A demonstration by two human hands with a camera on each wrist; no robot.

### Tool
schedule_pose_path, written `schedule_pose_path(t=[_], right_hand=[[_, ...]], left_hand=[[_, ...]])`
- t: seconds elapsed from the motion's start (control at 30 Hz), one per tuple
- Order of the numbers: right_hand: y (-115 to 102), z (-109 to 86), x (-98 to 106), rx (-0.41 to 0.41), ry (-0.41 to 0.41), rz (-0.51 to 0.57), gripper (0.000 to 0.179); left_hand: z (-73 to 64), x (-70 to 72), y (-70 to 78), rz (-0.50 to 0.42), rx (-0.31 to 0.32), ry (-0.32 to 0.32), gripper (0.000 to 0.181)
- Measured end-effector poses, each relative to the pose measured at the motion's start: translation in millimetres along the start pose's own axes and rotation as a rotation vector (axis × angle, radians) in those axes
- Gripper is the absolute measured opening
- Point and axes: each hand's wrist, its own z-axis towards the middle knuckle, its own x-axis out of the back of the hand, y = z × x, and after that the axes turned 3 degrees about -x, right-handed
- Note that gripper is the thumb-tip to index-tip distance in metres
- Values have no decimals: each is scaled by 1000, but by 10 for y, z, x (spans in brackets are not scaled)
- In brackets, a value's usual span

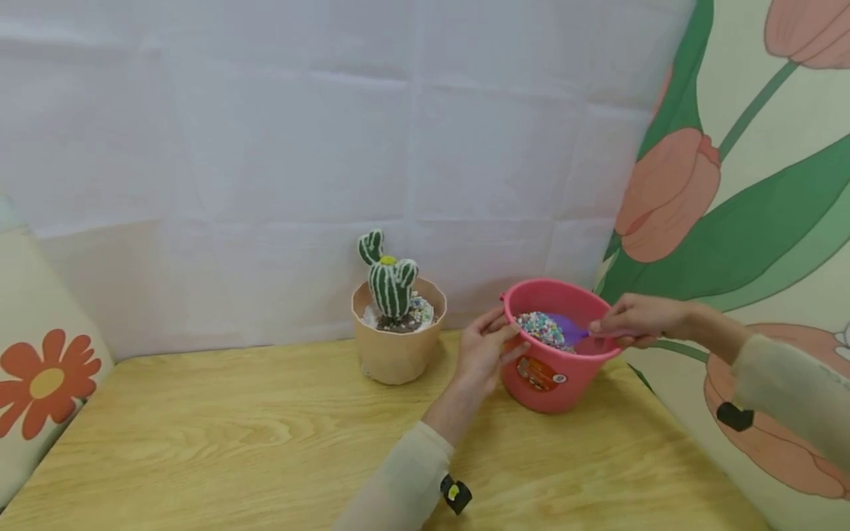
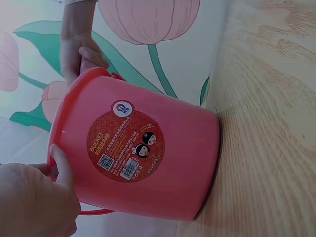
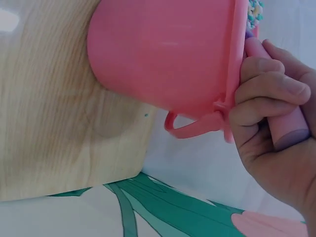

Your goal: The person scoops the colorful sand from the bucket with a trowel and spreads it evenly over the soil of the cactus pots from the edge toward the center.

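Note:
A pink bucket (image 1: 554,383) stands on the table at the right, its printed label (image 2: 128,145) facing the left wrist camera. My left hand (image 1: 479,352) grips the near left of its rim, with the thumb (image 2: 61,165) against the outer wall. My right hand (image 1: 634,321) is wrapped around the handle (image 3: 286,126) of a small purple shovel (image 1: 567,330) at the opposite side of the rim. The shovel's blade is inside the bucket, by a heap of small multicoloured pebbles (image 1: 541,328). How deep the bucket is filled cannot be seen.
Left of the bucket stands a beige pot (image 1: 396,358) with a knitted green cactus (image 1: 390,289), dark soil and some coloured pebbles. A white cloth (image 1: 285,147) hangs behind the wooden table (image 1: 219,428). A flower-patterned wall covering (image 1: 764,243) borders the right side.

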Motion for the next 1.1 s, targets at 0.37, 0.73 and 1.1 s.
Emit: schedule_pose_path(t=[0.37,0.73,1.1], right_hand=[[19,-69,-84,-55,112,156,47],[-85,-125,-229,-98,158,255,40],[-366,-186,-425,-176,292,297,40]], left_hand=[[-31,44,42,299,-35,-1,44],[-106,96,184,718,-93,-115,52],[-280,231,574,943,-323,-166,44]])
